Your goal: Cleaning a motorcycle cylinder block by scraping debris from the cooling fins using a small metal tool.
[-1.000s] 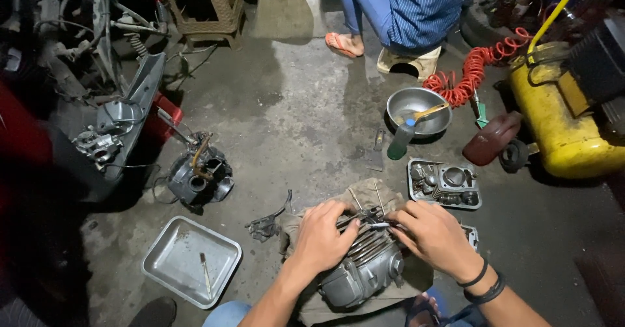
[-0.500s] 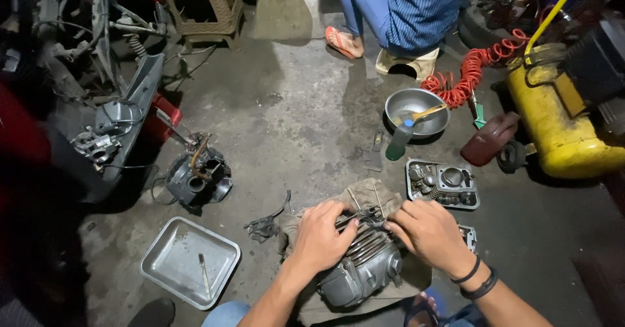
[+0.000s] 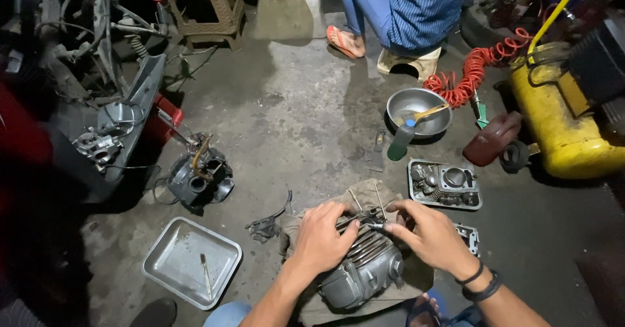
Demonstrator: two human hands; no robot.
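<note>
You are resting your left hand (image 3: pixel 320 236) flat on the finned engine cylinder (image 3: pixel 361 265), which is lying on a piece of cloth (image 3: pixel 364 197) on the concrete floor (image 3: pixel 293 119), at 6 o'clock in the view. The left fingers are spreading wide over the fins and pressing on them, not closing around anything. Your right hand (image 3: pixel 431 236) is sitting just beside, at 3 o'clock of the cylinder top, and its fingers (image 3: pixel 390 227) are pinching narrow on a small metal part (image 3: pixel 372 225); what part it is I cannot tell.

At 9 o'clock of the cylinder a metal tray (image 3: pixel 189 262) is lying near, with free floor between them. At 2 o'clock a tray of engine parts (image 3: pixel 444 184) is standing close to your right hand, so the room there is tight. Further at 12 o'clock a steel bowl (image 3: pixel 416 109) and a green bottle (image 3: pixel 400 141) are standing, well apart from your hands. The widest open floor is lying at 11 o'clock, toward the seated person (image 3: pixel 403 8).
</note>
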